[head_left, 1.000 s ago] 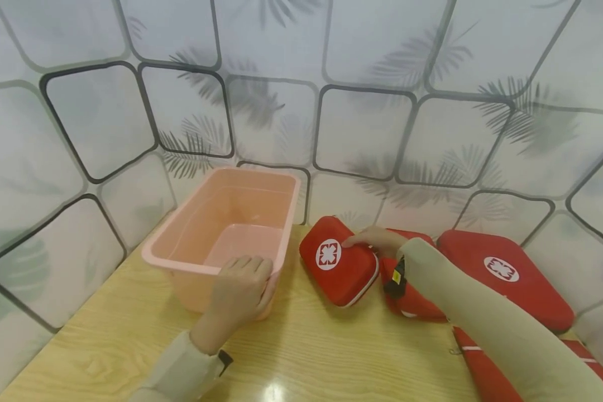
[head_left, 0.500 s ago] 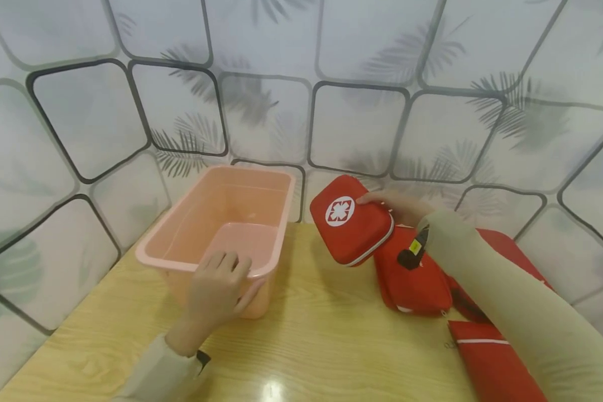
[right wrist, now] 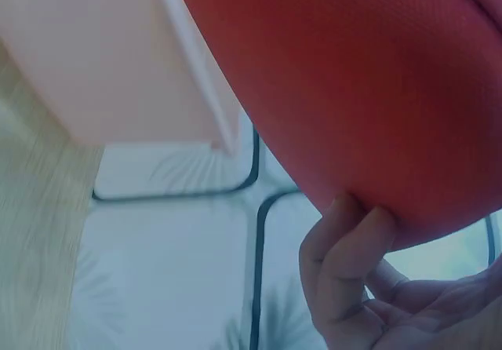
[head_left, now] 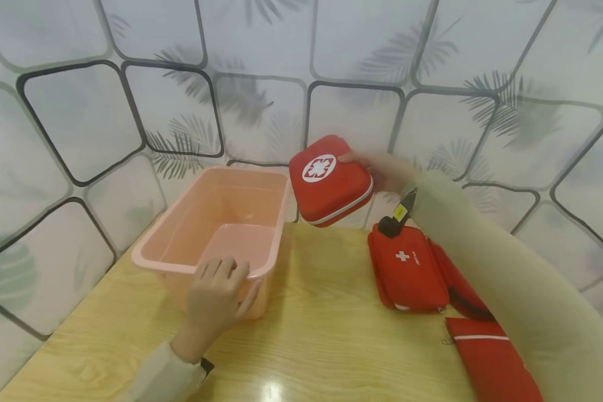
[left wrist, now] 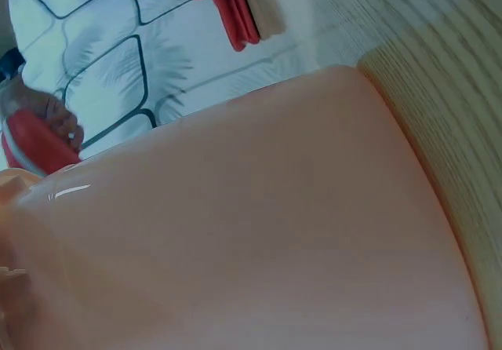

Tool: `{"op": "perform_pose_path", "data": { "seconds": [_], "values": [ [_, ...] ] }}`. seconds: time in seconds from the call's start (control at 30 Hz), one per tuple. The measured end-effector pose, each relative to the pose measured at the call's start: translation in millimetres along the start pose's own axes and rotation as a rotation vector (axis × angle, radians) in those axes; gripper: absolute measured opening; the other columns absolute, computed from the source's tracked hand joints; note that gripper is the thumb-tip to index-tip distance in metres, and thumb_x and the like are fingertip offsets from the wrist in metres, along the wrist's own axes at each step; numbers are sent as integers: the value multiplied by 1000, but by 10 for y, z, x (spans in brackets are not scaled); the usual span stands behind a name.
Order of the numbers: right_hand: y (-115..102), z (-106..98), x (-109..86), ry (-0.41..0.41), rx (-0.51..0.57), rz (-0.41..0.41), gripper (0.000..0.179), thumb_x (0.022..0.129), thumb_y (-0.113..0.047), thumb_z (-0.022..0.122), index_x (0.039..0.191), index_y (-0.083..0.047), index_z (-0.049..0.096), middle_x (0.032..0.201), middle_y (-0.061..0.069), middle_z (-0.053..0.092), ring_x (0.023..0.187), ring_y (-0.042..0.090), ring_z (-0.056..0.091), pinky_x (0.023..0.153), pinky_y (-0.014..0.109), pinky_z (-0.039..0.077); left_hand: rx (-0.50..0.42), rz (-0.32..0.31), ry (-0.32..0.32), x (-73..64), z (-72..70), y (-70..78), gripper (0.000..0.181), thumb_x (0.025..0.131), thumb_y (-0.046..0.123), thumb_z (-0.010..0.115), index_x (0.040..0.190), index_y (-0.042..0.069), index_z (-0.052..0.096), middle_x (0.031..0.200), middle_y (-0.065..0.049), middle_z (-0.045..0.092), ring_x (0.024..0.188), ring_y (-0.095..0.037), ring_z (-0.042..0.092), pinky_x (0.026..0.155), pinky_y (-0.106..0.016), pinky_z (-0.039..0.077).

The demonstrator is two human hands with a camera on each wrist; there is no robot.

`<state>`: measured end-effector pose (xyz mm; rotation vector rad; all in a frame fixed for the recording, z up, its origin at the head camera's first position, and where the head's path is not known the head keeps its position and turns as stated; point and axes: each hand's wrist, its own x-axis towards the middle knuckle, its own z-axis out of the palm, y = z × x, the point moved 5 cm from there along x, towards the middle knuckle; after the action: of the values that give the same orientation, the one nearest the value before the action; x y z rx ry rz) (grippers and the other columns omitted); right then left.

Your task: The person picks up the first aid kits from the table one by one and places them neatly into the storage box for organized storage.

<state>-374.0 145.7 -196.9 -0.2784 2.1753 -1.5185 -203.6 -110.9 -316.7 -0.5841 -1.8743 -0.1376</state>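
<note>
A red first aid case [head_left: 331,184] with a white round emblem hangs in the air just right of the tub's far right rim. My right hand [head_left: 387,167] grips its right end, thumb on top; in the right wrist view the curled fingers [right wrist: 357,248] press its underside. The pink plastic tub [head_left: 181,290] stands on the table at left, with only its bare floor showing inside. My left hand [head_left: 216,296] holds the tub's near rim, fingers over the edge and thumb along the outer wall. The left wrist view is mostly filled by the tub's outer wall [left wrist: 259,209].
On the wooden table [head_left: 321,335] at right lie a red first aid pouch [head_left: 407,273] with a white cross and a flat red pouch [head_left: 497,357] with a white stripe. My right sleeve hides part of the red items. A patterned wall covering [head_left: 357,117] stands behind.
My right hand has lifted the red first aid case off the table and carried it up and left toward the tub. My left hand has shifted slightly left with the view, still on the rim.
</note>
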Motion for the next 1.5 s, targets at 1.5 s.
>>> {"op": "perform_pose_path", "data": {
  "seconds": [1.5],
  "values": [
    [-366, 1791, 793, 193, 128, 141, 50, 83, -26, 67, 124, -7, 46, 118, 7, 61, 90, 18, 64, 84, 30, 54, -5, -25, 19, 9, 5, 2, 42, 93, 40, 36, 74, 6, 52, 63, -9, 50, 57, -28, 49, 57, -39, 40]
  ]
}}
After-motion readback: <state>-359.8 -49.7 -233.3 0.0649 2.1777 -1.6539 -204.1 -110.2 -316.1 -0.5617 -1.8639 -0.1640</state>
